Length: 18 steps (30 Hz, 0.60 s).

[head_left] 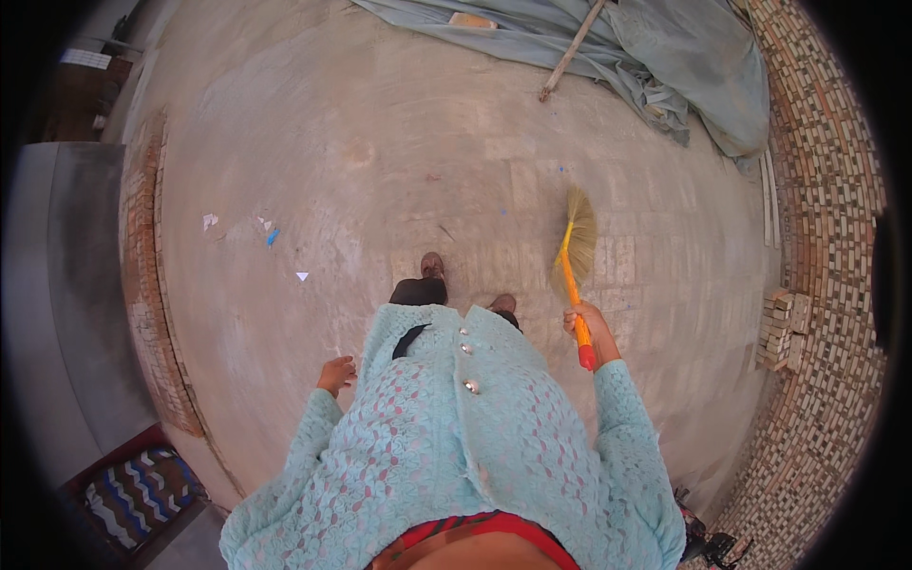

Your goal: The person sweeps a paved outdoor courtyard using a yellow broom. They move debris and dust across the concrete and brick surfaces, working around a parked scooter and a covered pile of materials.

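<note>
My right hand (598,334) is wrapped round the orange handle of a small broom (570,271), close to its red end. The broom's yellowish bristles (581,228) fan out beyond the hand, to the right of my feet. My left hand (337,374) hangs beside my light blue knitted cardigan with its fingers loosely apart and nothing in them. On the floor ahead to the left lie a blue scrap (273,237), a white triangular scrap (302,276) and a pale scrap (210,221).
A grey-green tarp (703,66) with a wooden pole (574,47) on it lies at the far right. A brick wall (826,190) runs along the right, with a stack of bricks (785,328) by it. A low brick edge (147,285) borders the left.
</note>
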Available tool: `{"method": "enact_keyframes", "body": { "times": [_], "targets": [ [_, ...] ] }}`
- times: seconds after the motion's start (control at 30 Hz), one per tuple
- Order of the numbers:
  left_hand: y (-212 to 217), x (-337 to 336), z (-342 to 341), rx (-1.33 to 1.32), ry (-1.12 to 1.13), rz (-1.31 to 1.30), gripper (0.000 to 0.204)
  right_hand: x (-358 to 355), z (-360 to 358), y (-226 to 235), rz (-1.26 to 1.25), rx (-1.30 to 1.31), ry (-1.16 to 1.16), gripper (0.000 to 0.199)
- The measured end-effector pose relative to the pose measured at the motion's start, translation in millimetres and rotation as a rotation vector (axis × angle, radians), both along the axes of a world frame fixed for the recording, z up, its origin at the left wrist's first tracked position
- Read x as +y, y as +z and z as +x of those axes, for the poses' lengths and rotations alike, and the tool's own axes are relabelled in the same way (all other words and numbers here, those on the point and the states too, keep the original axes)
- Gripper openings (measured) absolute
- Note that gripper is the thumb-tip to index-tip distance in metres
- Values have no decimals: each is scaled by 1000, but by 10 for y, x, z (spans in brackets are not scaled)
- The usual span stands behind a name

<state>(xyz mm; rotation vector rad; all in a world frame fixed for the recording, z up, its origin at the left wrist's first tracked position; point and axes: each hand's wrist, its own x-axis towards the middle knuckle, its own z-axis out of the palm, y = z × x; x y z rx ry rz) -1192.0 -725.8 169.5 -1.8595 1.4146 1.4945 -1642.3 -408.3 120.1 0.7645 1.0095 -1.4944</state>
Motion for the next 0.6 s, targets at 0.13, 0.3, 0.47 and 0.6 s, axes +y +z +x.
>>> {"method": "enact_keyframes", "body": {
  "times": [0.13, 0.3, 0.47, 0.6],
  "targets": [
    [-176, 69, -155, 52, 115, 15, 39, -1022, -288, 73, -181, -34, 117, 20],
    [-607, -154, -555, 125, 307, 101, 41, -1869, -666, 417, -474, -163, 130, 32],
    [-771, -448, -1144, 214, 423, 81, 42, -2355, -1106, 1339, -326, 136, 355, 59],
    [-805, -751, -1478, 190, 417, 51, 41, -2450, -1459, 1508, -144, 403, 533, 60]
  ]
}}
